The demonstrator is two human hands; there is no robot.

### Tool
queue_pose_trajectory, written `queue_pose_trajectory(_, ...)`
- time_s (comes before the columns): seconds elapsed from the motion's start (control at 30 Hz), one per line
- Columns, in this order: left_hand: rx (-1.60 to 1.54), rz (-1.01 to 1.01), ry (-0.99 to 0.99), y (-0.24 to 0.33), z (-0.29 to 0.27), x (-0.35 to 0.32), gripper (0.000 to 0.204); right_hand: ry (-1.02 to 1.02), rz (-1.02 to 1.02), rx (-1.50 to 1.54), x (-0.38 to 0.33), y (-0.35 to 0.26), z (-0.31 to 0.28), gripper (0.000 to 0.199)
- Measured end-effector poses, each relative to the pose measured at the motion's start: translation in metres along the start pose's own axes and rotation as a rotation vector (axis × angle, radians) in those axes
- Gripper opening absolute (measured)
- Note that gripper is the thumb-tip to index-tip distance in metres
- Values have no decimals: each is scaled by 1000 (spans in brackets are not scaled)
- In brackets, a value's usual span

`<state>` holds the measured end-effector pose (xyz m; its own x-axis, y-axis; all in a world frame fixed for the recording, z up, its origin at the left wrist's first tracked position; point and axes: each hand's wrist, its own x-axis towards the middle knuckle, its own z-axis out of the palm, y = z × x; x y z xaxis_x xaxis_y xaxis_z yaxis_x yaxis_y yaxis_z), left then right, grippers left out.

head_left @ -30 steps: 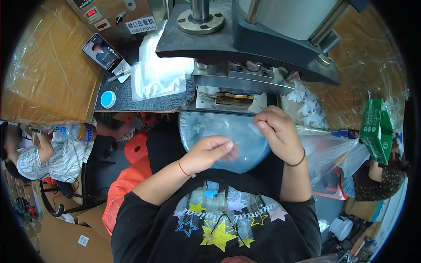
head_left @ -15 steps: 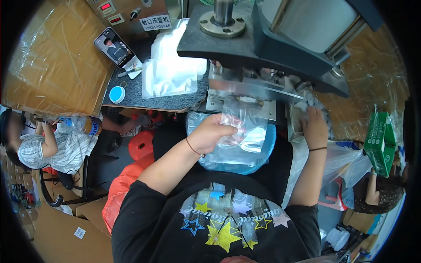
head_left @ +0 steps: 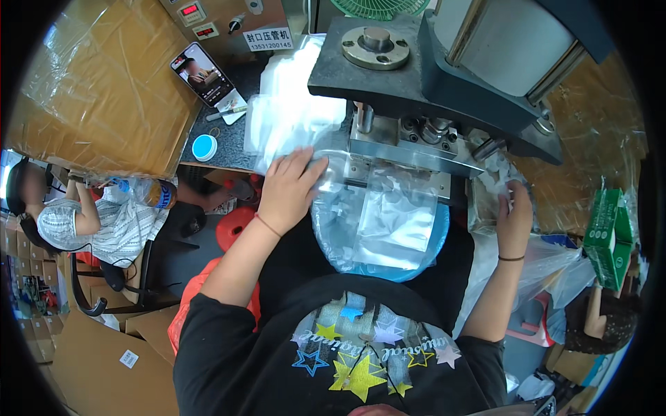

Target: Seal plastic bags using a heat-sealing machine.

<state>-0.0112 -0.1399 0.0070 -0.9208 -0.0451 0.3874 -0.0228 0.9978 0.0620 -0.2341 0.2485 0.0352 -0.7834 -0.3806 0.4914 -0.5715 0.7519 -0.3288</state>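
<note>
My left hand (head_left: 288, 184) lies over the near edge of a stack of clear and silvery plastic pouches (head_left: 295, 114), fingers stretched out and touching the top ones. A loose clear pouch edge shows by its fingertips. My right hand (head_left: 515, 222) is at a metal tray (head_left: 482, 208) of small whitish pieces (head_left: 498, 170); its fingers are curled, and what they hold, if anything, is too small to make out. Between my hands, a clear-fronted silvery pouch (head_left: 395, 232) lies over a blue basin (head_left: 440, 239) on my lap, its top edge by the press's metal bar (head_left: 416, 156).
A heavy dark press (head_left: 388, 76) overhangs the work spot. Left of it are a phone (head_left: 202, 75) on a stand, a pen (head_left: 225, 113) and a round blue-lidded tub (head_left: 205, 148). Large cardboard boxes (head_left: 111, 90) flank the bench. Other people sit at both sides.
My left hand has let go of the pouch at the press and moved left onto the stack. That pouch now rests over the basin. My right hand has drawn back slightly within the tray.
</note>
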Motion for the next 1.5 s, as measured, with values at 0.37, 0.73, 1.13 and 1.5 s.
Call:
queue_pose_trajectory(0.37, -1310, -421, -175, 69, 5, -7, 13, -157, -222, 758, -9, -124, -11, 11)
queue_pose_trajectory(0.73, -1914, -466, -669, 127, 12, 2, 29, -391, -328, 601, -5, -121, -11, 7)
queue_pose_trajectory(1.13, -1918, -531, -781, 134, 18, 5, 27, -464, -410, 520, 3, -105, -8, 11)
queue_pose_trajectory(1.5, -1974, -601, -863, 135, 19, 2, 27, -495, -418, 550, 1, -100, -6, 15)
